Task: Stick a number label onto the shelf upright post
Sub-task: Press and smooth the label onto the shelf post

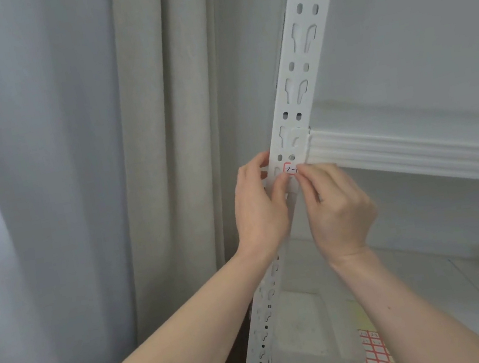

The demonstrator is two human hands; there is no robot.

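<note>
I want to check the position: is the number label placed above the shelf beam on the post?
No: the number label sits on the upright post level with the beam's lower edge.

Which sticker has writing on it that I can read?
The red-edged label on the post, between the left hand and right hand. It reads "2-". Those on the sticker sheet on the lower shelf are too small to read.
</note>
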